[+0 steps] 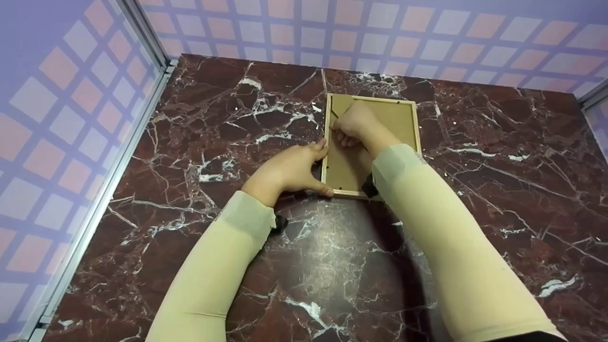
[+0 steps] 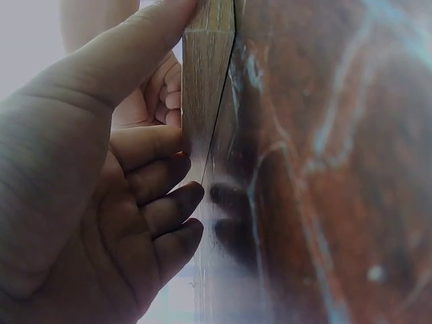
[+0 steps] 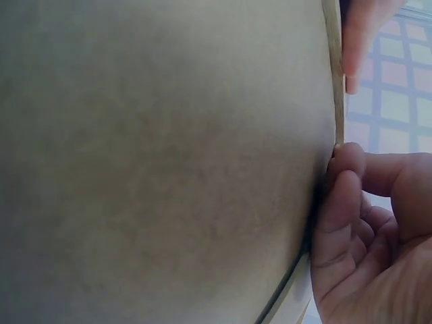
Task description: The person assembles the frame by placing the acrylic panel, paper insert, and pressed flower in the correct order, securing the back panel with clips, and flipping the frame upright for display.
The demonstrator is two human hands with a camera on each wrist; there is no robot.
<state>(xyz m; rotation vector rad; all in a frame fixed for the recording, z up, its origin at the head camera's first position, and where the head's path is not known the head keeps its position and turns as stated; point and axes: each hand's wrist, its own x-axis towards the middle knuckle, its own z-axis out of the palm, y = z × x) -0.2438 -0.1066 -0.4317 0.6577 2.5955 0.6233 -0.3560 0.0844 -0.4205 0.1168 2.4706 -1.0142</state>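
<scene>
Two sleeves (image 1: 456,247), two hands (image 1: 294,168), one frame (image 1: 346,166)

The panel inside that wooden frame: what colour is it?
The panel is plain brownish tan, seen best in the head view.

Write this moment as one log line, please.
picture frame: back up, on marbled tabletop; left hand: against left side; right hand: at left rim

From my end I see a dark red-brown tabletop with white marble veining (image 1: 503,204), a pale glare on its nearer part. Beyond it I make out a lavender back panel with pink and whitish squares (image 1: 327,35), a similarly patterned left side panel (image 1: 61,104), a grey metal corner post between them (image 1: 146,33), and a silvery rail along the tabletop's left edge (image 1: 101,204)
</scene>
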